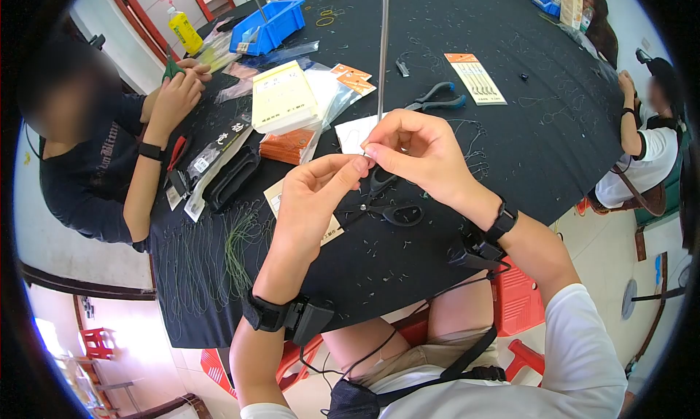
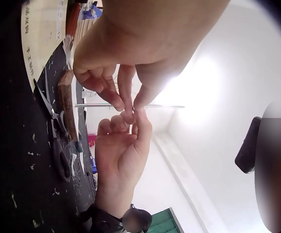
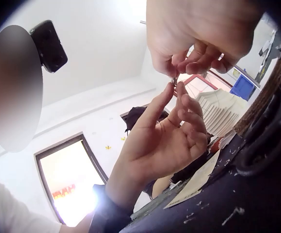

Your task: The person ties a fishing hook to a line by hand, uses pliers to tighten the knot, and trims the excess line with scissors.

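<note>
My left hand [image 1: 310, 196] and right hand [image 1: 426, 156] meet fingertip to fingertip over the table, in front of a thin upright metal rod [image 1: 384, 47]. Between the pinched thumbs and forefingers is a tiny dark metallic piece [image 3: 175, 81]; I cannot tell its kind, as the fingers cover most of it. Both thumbs press against their forefingers, with the other fingers loosely bent. Just under the hands lie black-handled scissors [image 1: 399, 214], spread apart. A white-topped block [image 1: 350, 133] stands behind the left fingertips.
Blue-handled pliers [image 1: 440, 98] and a card of hooks [image 1: 475, 78] lie beyond my right hand. Stacked yellowish cards [image 1: 284, 91], a blue bin [image 1: 270, 26] and green line [image 1: 239, 247] are leftward. Offcuts litter the black cloth [image 1: 408, 288]. Other people sit at both sides.
</note>
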The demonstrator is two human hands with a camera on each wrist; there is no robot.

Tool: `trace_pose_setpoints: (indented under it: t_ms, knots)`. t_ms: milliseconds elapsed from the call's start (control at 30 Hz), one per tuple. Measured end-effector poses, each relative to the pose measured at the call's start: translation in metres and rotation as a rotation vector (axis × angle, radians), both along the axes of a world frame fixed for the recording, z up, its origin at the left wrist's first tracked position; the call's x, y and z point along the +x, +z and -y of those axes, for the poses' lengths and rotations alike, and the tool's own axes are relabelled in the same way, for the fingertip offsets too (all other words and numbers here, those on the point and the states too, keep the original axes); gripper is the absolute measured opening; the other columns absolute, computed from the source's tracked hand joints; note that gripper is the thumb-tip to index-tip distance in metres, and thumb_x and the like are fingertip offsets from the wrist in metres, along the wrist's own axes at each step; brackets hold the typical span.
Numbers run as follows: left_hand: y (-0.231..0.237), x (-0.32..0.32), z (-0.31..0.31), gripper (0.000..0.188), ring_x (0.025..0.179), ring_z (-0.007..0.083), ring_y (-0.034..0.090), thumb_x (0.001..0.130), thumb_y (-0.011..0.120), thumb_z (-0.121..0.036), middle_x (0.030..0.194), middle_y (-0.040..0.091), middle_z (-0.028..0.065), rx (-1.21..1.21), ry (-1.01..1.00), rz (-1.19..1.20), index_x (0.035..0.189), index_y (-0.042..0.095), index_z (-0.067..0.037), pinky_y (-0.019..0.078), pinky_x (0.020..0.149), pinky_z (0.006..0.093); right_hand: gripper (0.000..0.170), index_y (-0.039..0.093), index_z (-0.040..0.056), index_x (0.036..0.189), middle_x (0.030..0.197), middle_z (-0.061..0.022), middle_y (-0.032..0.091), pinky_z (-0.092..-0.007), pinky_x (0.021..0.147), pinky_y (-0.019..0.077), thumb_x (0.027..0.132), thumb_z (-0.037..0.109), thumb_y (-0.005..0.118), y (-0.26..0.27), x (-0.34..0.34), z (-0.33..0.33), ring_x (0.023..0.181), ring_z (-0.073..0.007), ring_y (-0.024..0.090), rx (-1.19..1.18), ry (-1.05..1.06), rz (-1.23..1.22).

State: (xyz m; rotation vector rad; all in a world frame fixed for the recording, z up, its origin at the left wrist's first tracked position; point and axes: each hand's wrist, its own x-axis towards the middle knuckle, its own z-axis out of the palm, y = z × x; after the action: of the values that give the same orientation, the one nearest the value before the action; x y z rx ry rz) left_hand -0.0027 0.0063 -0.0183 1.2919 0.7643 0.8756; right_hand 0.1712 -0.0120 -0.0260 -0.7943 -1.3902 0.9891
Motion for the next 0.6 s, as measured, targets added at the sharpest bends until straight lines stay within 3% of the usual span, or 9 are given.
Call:
trace_pose_setpoints:
  t_ms: [67,400,600]
  knots:
    - [-0.0006,0.0001,-0.0004,0.018,0.073,0.007,0.052,0.085,0.061,-0.017,0.084,0.063,0.0036,0.002,0.001,-0.004,0.092,0.066,-0.001,0.0398,0.067,0.0207,0.011,0.062,0.0042,0.088,0.07,0.0041,0.06,-0.0161,0.053,0.0341,0.081,0.011,0.065,-0.0006,-0.0001,-0.0004,0.062,0.0002,0.051,0.013,-0.016,0.013]
    - [0.0003,0.0002,-0.0002,0.018,0.073,0.0073,0.053,0.085,0.061,-0.017,0.083,0.064,0.0043,0.021,-0.013,0.008,0.092,0.066,-0.001,0.0401,0.068,0.0208,0.009,0.064,0.0032,0.085,0.069,0.0042,0.06,-0.0161,0.052,0.0326,0.08,0.01,0.066,-0.0022,0.0015,-0.0015,0.061,0.0006,0.049,0.04,-0.029,0.051]
    - [0.0003,-0.0011,0.0002,0.016,0.076,0.0082,0.053,0.086,0.059,-0.015,0.087,0.062,0.005,-0.108,-0.086,0.127,0.092,0.063,0.0,0.0419,0.071,0.0215,0.011,0.064,-0.0001,0.091,0.081,-0.0021,0.064,-0.018,0.064,0.0452,0.083,0.006,0.061,0.0067,-0.0011,0.0024,0.071,-0.0037,0.058,-0.084,0.034,-0.129]
